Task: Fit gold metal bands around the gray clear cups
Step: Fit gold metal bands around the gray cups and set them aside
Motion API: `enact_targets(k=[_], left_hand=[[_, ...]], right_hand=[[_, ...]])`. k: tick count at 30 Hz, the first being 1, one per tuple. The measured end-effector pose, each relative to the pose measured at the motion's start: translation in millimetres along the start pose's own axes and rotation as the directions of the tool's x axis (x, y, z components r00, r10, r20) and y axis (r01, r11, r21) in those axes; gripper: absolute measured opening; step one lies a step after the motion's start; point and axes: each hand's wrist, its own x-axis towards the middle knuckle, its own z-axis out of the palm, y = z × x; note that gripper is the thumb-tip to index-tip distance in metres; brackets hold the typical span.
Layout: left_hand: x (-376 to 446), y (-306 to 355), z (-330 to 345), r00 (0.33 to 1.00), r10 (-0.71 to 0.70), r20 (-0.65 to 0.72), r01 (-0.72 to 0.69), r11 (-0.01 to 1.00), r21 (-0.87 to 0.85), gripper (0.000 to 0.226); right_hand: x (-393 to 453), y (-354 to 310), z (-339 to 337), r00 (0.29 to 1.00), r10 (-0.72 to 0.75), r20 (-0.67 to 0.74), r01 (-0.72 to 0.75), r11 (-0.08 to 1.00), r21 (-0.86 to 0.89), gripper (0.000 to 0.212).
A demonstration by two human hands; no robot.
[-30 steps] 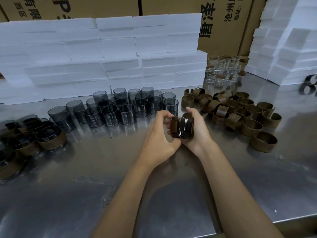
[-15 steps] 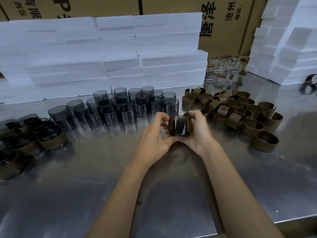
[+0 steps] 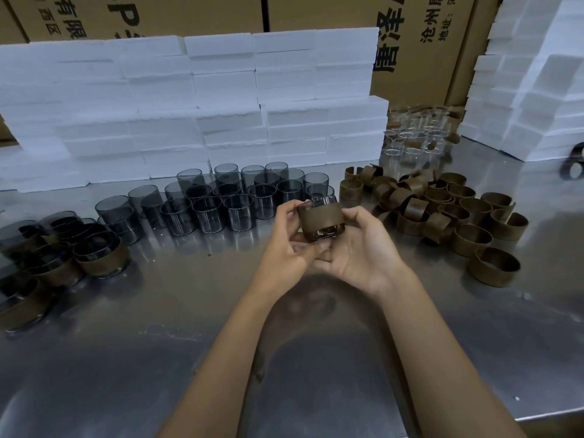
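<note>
Above the middle of the steel counter (image 3: 126, 358), the left hand (image 3: 286, 248) and right hand (image 3: 363, 248) both curl their fingers around one gray cup (image 3: 320, 230) with a gold band (image 3: 320, 214) around it. Banded cups (image 3: 101, 257) sit at the left edge, bare gray cups (image 3: 221, 200) and loose bands (image 3: 442, 210) farther back, before white foam blocks (image 3: 189, 105).

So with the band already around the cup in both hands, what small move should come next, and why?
Probably set it down at the left with the banded cups. The gold band already wraps the gray cup, which the left hand and right hand hold above the steel table, and bare cups wait behind.
</note>
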Motion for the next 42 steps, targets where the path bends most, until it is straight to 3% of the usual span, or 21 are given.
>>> enact_targets(k=[4,6,9,15,23,26,28,32,35,37,42], left_hand=[[0,-5,-3,0.988,0.075,-0.133,-0.037,0.964,0.263,0.076],[0,-7,-5,0.967,0.163,-0.194,-0.075,0.916,0.395,0.079],[1,-10,-7,0.956,0.225,-0.191,-0.116,0.882,0.456,0.075],[3,-12,-11,0.962,0.153,-0.228,-0.062,0.929,0.365,0.070],[2,-8,-8,0.971,0.137,-0.196,-0.056,0.928,0.369,0.074],[1,-3,-5,0.978,0.052,-0.202,-0.011,0.980,0.197,0.080],[2,-1,-5,0.974,0.005,-0.225,0.017,0.995,0.097,0.078],[2,0,-10,0.952,0.000,-0.306,0.049,0.987,0.155,0.070],[2,1,-17,0.892,0.055,-0.449,0.107,0.939,0.328,0.069],[2,0,-25,0.808,0.050,-0.587,0.249,0.874,0.418,0.070],[-3,-4,-57,0.577,-0.046,-0.815,0.495,0.814,0.304,0.074]], right_hand=[[4,1,3,0.997,-0.081,-0.007,0.081,0.995,0.051,0.062],[7,4,4,0.992,-0.118,-0.038,0.121,0.990,0.075,0.053],[8,6,4,0.991,-0.134,-0.018,0.135,0.987,0.087,0.036],[5,6,3,0.993,-0.117,0.022,0.115,0.989,0.089,0.029],[9,7,1,0.992,-0.127,0.022,0.125,0.988,0.086,0.017],[10,9,-1,0.990,-0.130,0.046,0.128,0.991,0.048,0.015],[12,11,0,0.988,-0.144,0.065,0.144,0.990,-0.005,0.018],[16,14,1,0.988,-0.152,-0.031,0.149,0.985,-0.090,0.044],[18,15,0,0.983,-0.154,-0.104,0.138,0.979,-0.151,0.046],[19,15,-2,0.981,-0.147,-0.131,0.128,0.981,-0.144,0.039],[17,15,-2,0.977,-0.159,-0.139,0.140,0.980,-0.143,0.035]])
